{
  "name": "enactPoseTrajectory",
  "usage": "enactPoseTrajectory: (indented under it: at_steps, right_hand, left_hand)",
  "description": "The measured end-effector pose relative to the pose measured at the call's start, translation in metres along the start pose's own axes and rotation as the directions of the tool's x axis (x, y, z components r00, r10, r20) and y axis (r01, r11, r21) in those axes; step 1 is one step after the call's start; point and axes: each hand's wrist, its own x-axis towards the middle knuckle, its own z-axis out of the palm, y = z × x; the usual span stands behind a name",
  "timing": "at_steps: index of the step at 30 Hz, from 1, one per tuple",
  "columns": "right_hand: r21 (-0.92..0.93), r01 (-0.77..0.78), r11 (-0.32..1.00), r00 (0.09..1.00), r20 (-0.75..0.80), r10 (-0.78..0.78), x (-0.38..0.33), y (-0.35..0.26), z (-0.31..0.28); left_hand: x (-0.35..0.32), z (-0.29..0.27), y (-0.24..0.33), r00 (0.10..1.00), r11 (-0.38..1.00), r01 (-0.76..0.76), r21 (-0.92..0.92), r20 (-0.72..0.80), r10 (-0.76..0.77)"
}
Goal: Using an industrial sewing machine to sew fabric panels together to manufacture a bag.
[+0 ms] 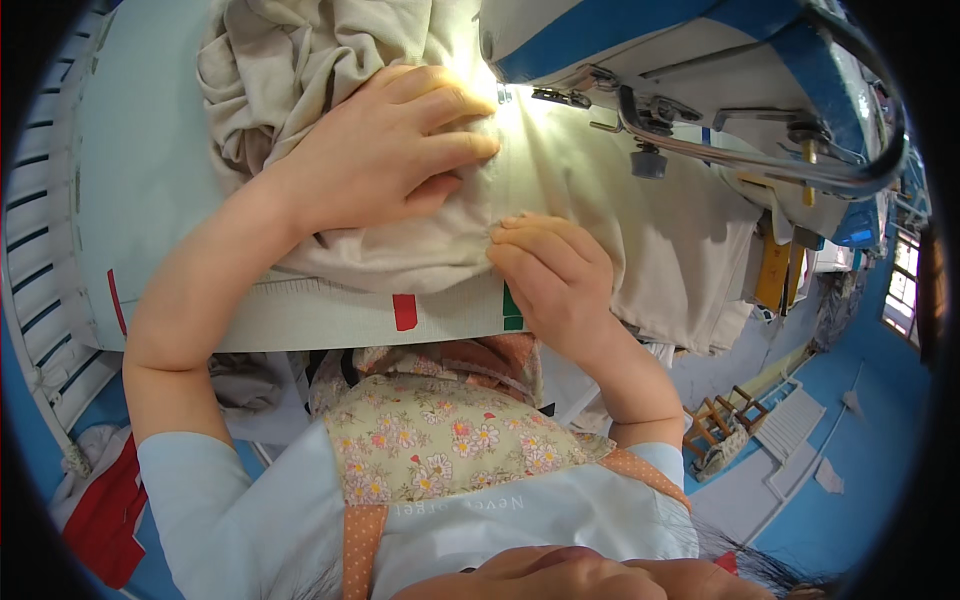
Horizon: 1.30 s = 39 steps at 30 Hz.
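Observation:
A beige cloth lies across the sewing table, bunched in folds on the left and hanging over the edge on the right. My left hand rests on it, palm down and fingers spread, the fingertips close to the lit needle area of a white and blue sewing machine. Nearer my body, my right hand pinches the cloth, fingers curled together. Its thumb is mostly hidden. Bright lamp light washes out the detail around the presser foot.
A curved metal bar sticks out from the machine on the right. Red tape and green tape mark the table's front edge. White slatted rack stands at the left. A wooden stool is on the floor at right.

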Motion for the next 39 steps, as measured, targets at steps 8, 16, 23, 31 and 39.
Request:
enactPoseTrajectory:
  at_steps: [8, 16, 23, 31, 39]
  right_hand:
    - [-0.027, 0.041, 0.999, 0.999, 0.0, -0.041, 0.004, 0.007, 0.002]
    - [-0.066, 0.072, 0.995, 0.997, 0.036, -0.07, 0.024, 0.023, 0.003]
    - [-0.058, 0.033, 0.998, 0.999, 0.032, -0.031, 0.024, 0.026, 0.004]
    - [-0.073, 0.013, 0.997, 1.0, 0.009, -0.012, 0.021, 0.016, 0.005]
    - [-0.068, 0.015, 0.998, 1.0, 0.012, -0.014, 0.006, 0.002, 0.005]
  left_hand:
    - [-0.002, 0.004, -0.003, 1.0, 0.999, -0.027, -0.021, 0.009, 0.027]
    - [0.009, 0.001, -0.023, 0.998, 0.998, -0.05, 0.04, -0.025, 0.051]
    - [-0.001, -0.019, -0.002, 1.0, 0.998, -0.027, -0.047, 0.005, 0.028]
    - [-0.047, 0.007, 0.056, 0.98, 0.967, -0.064, 0.247, -0.167, 0.107]
    - [-0.038, 0.015, 0.068, 0.989, 0.987, -0.091, 0.135, -0.1, 0.105]
